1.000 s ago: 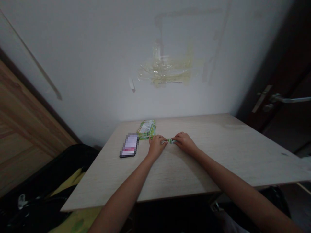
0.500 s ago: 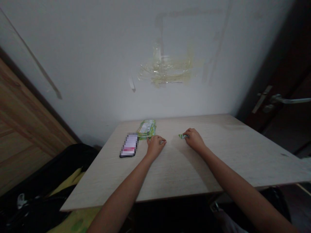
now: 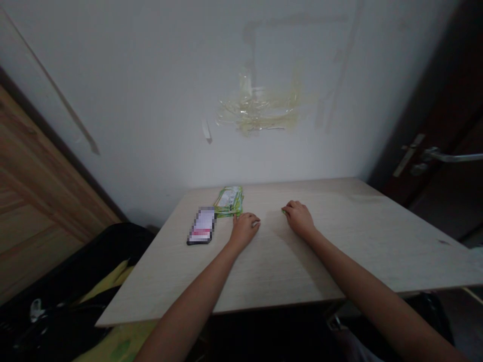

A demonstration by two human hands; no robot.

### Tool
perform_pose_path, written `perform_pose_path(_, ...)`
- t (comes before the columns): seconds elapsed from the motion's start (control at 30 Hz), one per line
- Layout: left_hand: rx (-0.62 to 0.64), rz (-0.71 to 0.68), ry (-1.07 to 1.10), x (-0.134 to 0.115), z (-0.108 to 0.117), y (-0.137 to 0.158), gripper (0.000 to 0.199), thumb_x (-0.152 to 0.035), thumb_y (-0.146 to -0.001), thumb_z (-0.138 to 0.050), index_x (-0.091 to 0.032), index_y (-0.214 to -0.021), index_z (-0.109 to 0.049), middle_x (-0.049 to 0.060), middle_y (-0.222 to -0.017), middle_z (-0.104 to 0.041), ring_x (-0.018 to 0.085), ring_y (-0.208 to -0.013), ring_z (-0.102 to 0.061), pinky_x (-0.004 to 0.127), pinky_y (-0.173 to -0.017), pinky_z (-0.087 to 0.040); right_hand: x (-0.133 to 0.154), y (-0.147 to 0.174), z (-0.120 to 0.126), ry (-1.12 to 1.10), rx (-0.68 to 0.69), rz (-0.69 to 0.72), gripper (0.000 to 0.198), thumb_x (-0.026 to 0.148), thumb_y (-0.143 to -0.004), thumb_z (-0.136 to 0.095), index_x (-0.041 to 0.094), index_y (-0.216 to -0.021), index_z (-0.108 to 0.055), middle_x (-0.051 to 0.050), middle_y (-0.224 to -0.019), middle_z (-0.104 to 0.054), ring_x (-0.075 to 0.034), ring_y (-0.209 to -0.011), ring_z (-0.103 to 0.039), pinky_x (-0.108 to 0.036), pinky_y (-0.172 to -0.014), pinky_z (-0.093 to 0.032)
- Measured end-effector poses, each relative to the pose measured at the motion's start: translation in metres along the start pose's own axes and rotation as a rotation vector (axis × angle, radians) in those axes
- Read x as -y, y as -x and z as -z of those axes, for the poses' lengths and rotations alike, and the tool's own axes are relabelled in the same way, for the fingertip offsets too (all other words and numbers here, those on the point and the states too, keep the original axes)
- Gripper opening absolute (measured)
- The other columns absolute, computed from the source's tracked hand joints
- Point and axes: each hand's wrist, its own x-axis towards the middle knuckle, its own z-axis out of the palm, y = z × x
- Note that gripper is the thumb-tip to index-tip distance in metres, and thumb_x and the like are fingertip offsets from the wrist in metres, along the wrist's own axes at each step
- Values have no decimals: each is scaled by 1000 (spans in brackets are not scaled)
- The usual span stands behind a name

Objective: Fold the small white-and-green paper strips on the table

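"How is the right hand (image 3: 300, 218) holding that green scrap (image 3: 284, 211)?"
"In a narrow fingertip pinch over the tabletop (image 3: 339, 241), probably because it's so small."
"And the left hand (image 3: 244, 230)?"
"Curled just beside the stack of green packets (image 3: 229, 198). There's a pale bit (image 3: 255, 223) at its fingertips, but I can't tell whether its grip is closed."
"The phone (image 3: 203, 226)?"
"Left of both, perhaps to give the 2 hands room."

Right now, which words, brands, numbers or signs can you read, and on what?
No text can be read.
Stack of green-and-white packets: print on top, too small and blurred.
Phone: screen pixelated, unreadable.
Green piece in the right hand: mostly hidden, no lettering visible.
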Motion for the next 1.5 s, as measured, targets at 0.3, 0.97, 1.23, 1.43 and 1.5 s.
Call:
perform_pose_path(0.3,-86,-54,-200,0,1,4,23,-30,-93,-55,-26,-108,-72,7,-132,-62,26,-131,-48,55,-116,-23,-6,3,12,183,26,-150,33,22,-99,-42,20,-115,-71,-14,-112,-63,-25,-104,-53,-34,-84,-38)
perform_pose_path(0.97,-177,175,-516,5,12,3,48,-44,-95,-48,-18,-134,-57,19,-125,-61,37,-127,-47,64,-114,-16,32,7,-4,-172,61,309,23,16,-92,-54,16,-104,-74,-12,-106,-65,-24,-103,-54,-36,-93,-44)
perform_pose_path(1.23,-234,158,-488,14,14,-3,47,-34,-93,-51,-18,-137,-53,18,-141,-50,36,-131,-42,61,-114,-18,24,5,-5,-214,56,288,21,18,-92,-56,15,-101,-75,-12,-104,-65,-23,-100,-55,-35,-92,-45)
perform_pose_path(1.43,-205,161,-497,18,14,-2,35,-30,-96,-43,-18,-120,-66,15,-112,-68,31,-113,-57,61,-114,-17,20,4,-7,-232,85,269,22,19,-92,-55,15,-101,-75,-13,-107,-65,-23,-102,-56,-35,-93,-45)
perform_pose_path(1.5,-214,155,-516,16,16,-2,34,-27,-96,-41,-18,-113,-69,14,-106,-69,30,-110,-57,60,-114,-18,20,4,-7,-246,93,259,22,19,-92,-56,15,-102,-75,-13,-107,-65,-23,-101,-56,-35,-93,-45)
